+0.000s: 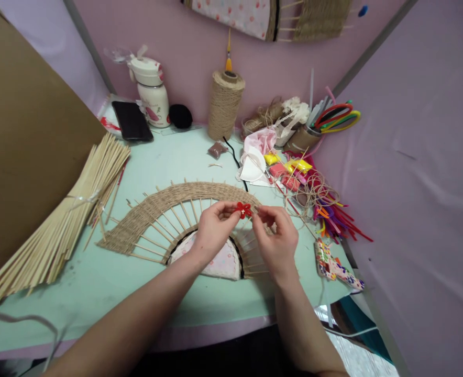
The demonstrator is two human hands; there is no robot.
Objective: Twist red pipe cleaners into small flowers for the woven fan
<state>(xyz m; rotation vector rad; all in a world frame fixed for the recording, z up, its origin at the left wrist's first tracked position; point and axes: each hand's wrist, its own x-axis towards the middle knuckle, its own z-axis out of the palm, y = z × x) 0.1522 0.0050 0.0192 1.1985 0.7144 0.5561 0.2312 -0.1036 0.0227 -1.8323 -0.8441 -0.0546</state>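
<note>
A small red flower [243,210] with a pale centre is pinched between the thumb and fingers of my left hand [219,225]. Close to its right side, my right hand [276,235] is closed in a pinch; what lies between its fingertips, if anything, is too small to make out. Below both hands a fan-shaped piece [141,222] lies on the table, with woven twine across thin sticks. At its base is a pale patterned half-circle [219,262] edged in black. My hands and forearms hide part of the fan's right side.
Bundled sticks [64,214] lie left beside a brown board [27,125]. Behind stand a bottle [153,97], a phone [132,121] and a twine spool [226,104]. At right are scissors [339,116], tangled twine [318,191], coloured pipe cleaners [339,220] and a floral-patterned glue gun [337,267].
</note>
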